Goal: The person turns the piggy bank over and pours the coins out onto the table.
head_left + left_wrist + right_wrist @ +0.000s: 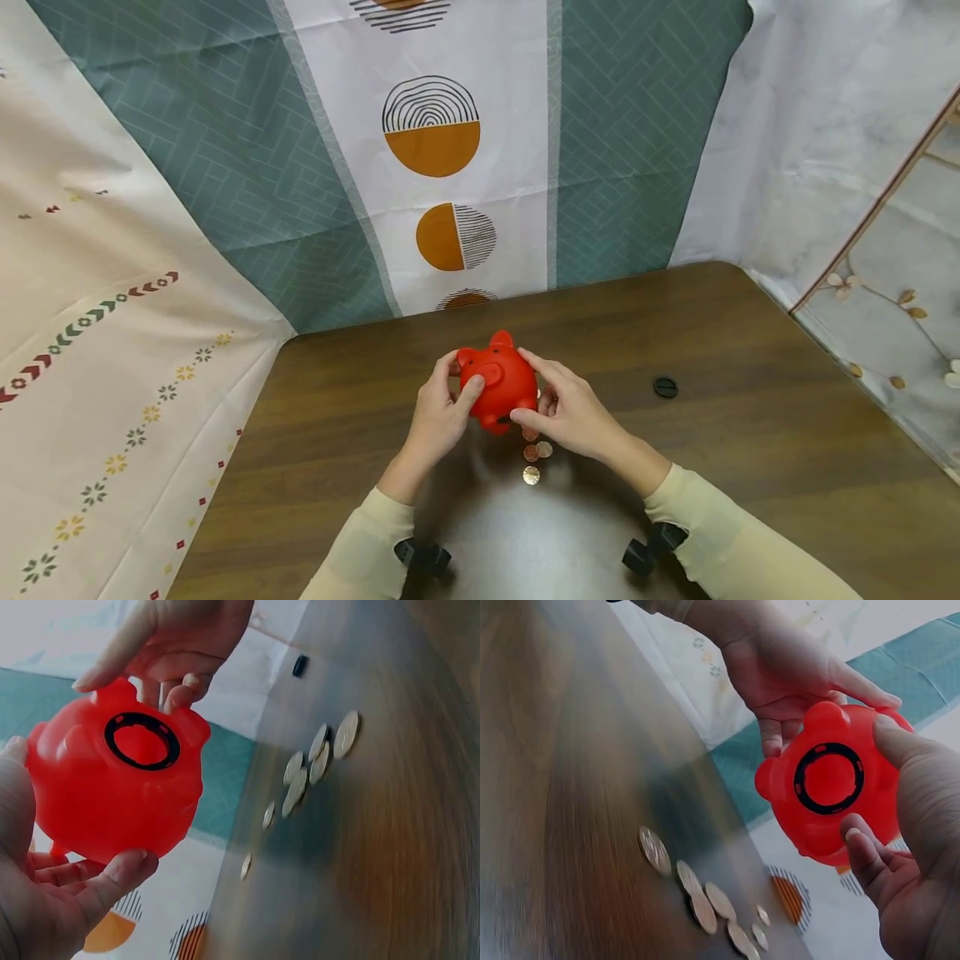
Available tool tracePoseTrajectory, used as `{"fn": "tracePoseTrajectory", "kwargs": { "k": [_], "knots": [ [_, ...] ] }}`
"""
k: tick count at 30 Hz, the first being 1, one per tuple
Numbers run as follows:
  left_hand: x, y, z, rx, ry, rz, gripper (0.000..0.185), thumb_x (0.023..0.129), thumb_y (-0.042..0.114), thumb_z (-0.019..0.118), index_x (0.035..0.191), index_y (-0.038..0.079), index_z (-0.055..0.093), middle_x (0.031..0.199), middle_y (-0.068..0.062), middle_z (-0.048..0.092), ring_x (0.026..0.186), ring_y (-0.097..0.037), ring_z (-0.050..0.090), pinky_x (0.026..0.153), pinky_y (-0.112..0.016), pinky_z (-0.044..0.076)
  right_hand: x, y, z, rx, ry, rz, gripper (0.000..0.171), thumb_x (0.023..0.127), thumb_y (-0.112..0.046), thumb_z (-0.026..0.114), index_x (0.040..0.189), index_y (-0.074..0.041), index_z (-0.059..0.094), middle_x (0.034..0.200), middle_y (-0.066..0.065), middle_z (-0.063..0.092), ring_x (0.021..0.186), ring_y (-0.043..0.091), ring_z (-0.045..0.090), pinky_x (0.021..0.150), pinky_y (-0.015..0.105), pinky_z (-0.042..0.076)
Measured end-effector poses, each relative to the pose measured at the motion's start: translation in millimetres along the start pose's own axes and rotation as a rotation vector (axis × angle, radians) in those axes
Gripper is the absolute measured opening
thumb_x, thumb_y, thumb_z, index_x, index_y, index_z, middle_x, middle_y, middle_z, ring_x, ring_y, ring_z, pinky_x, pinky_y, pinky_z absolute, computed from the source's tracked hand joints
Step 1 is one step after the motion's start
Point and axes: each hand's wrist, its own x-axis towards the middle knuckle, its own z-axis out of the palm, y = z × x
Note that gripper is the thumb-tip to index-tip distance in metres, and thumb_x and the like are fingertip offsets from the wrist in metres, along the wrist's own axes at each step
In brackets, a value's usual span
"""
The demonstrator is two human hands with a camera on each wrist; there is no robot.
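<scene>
Between both hands, lifted over the table, is a red piggy bank [510, 385]. Its underside, seen in both wrist views, has a round hole with a black rim [109, 742]. The left hand [438, 414] grips one side, thumb across the front near the snout. On the other side the right hand [573, 408] holds it, thumb low by a foot and fingers at the back. Beneath lie several coins [703, 911] on the wood, some overlapping; a gold-coloured coin [531, 475] is nearest the person. The inside of the bank shows only red.
A small black round plug [665, 387] with a slot lies to the right on the brown wooden table [337, 475]. Patterned cloth [622, 150] hangs behind the table and along both sides. Black wrist devices [423, 557] sit on both sleeves.
</scene>
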Motion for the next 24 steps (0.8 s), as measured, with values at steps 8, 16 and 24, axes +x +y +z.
{"fn": "tracePoseTrajectory", "kwargs": {
  "k": [8,16,24],
  "knots": [
    [-11.5,-18.5,-41.9,0.031,-0.02,-0.029,0.055,0.091,0.036,0.065,0.138,0.015,0.043,0.116,-0.006,0.057,0.073,-0.022,0.063,0.063,-0.029,0.056,19,-12,36,0.054,-0.056,-0.019,0.075,0.082,-0.04,0.076,0.146,-0.027,0.04,0.107,-0.002,0.054,0.064,0.012,0.056,0.059,0.026,0.053],
    [-26.1,-36.8,-82.5,0.066,-0.04,-0.042,0.064,0.089,0.032,0.07,0.143,0.02,0.037,0.123,-0.005,0.053,0.083,-0.026,0.069,0.071,-0.032,0.058,40,-26,74,0.068,-0.095,-0.003,0.074,0.084,-0.042,0.073,0.147,-0.026,0.039,0.102,-0.002,0.055,0.07,0.018,0.059,0.063,0.025,0.053],
    [-35.9,-50.5,-107.3,0.112,-0.055,-0.013,0.078,0.082,0.025,0.078,0.145,0.017,0.032,0.131,-0.009,0.047,0.089,-0.029,0.068,0.075,-0.041,0.057,56,-31,101,0.072,-0.141,-0.009,0.076,0.085,-0.046,0.069,0.149,-0.022,0.035,0.134,0.0,0.049,0.084,0.019,0.059,0.071,0.024,0.054]
  ]
}}
